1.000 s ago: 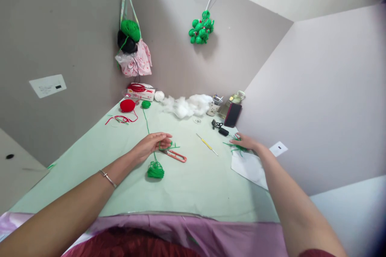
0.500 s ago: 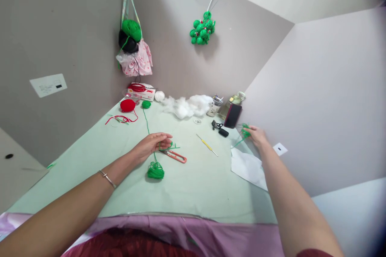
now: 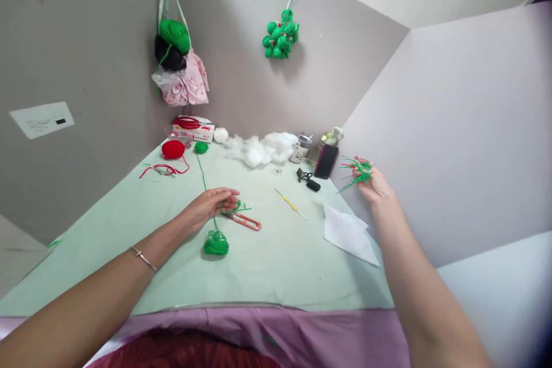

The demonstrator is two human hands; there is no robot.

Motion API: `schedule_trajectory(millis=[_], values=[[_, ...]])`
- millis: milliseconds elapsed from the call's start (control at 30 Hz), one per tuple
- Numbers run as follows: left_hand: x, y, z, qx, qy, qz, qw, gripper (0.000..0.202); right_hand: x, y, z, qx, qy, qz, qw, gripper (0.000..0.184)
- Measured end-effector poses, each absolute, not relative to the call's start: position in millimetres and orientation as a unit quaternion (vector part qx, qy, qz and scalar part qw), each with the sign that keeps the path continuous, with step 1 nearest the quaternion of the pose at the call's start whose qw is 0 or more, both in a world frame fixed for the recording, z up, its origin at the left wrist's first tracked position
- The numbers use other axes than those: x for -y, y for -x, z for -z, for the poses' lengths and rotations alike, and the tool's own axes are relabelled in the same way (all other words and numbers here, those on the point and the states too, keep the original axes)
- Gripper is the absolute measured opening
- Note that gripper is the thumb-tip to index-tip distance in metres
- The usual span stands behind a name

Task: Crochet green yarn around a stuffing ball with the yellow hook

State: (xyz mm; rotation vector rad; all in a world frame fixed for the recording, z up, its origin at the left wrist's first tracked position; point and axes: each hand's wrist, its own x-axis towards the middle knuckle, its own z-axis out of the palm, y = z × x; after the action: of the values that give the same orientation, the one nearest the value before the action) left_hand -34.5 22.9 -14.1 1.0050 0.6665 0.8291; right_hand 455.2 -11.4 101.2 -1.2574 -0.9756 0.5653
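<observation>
My left hand rests on its side on the pale green table cover, fingers curled round some green yarn whose short end sticks out to the right. Just beneath its fingertips lie orange thread snips. A loose skein of green yarn sits below the hand, its strand passing up to it. My right hand, raised past the table's right side, grips a tangled bunch of green and red yarn scraps. Between the hands lies a yellow-handled crochet hook.
White paper lies at the right edge. White stuffing, a cup of tools and a phone line the back. Red yarn and a small green ball sit back left. Green crocheted pieces hang on the wall.
My right hand has lifted off the table edge by the paper and moved right, bringing the yarn scraps up. The view has shifted slightly. My left hand stays in place.
</observation>
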Motion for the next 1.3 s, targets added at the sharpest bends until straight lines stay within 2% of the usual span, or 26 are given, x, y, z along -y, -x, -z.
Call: schedule_trajectory(millis=[67,333,467,633,733,900,967,1067,1167,1200,1300], values=[[-23.7,35.0,14.7,-0.304,-0.459,-0.376,0.745,0.028,27.0,-432.6,-83.7,0.448,0.575,-0.257,0.635,0.009],[-22.7,34.0,13.3,-0.312,-0.454,-0.373,0.747,0.023,110.8,-337.4,-1.7,0.569,0.656,-0.227,0.441,0.013],[-22.5,34.2,12.5,-0.314,-0.452,-0.373,0.747,0.022,142.2,-316.0,10.2,0.622,0.658,-0.196,0.376,0.032],[-19.8,34.3,6.5,-0.323,-0.451,-0.372,0.745,0.019,152.1,-307.6,19.9,0.632,0.661,-0.174,0.367,0.012],[-18.0,33.8,2.6,-0.326,-0.453,-0.375,0.74,0.018,152.1,-311.8,15.6,0.623,0.654,-0.186,0.385,0.013],[-15.7,32.9,-0.5,-0.332,-0.457,-0.383,0.731,0.016,177.8,-320.4,-10.6,0.587,0.635,-0.282,0.417,0.016],[-15.3,32.8,-0.1,-0.335,-0.458,-0.384,0.729,0.016,200.3,-319.0,-20.7,0.584,0.614,-0.357,0.393,0.014],[-16.5,32.5,1.5,-0.338,-0.459,-0.382,0.727,0.018,239.7,-310.6,-23.4,0.586,0.567,-0.494,0.3,0.012],[-18.7,31.6,2.5,-0.344,-0.461,-0.37,0.729,0.018,280.1,-297.5,0.5,0.584,0.542,-0.6,0.074,0.014],[-19.1,31.3,2.4,-0.344,-0.463,-0.366,0.73,0.018,293.5,-293.1,14.5,0.576,0.557,-0.597,-0.045,0.019],[-18.6,30.4,1.1,-0.353,-0.474,-0.36,0.722,0.015,331.4,-286.0,64.8,0.55,0.622,-0.54,-0.135,0.018]])
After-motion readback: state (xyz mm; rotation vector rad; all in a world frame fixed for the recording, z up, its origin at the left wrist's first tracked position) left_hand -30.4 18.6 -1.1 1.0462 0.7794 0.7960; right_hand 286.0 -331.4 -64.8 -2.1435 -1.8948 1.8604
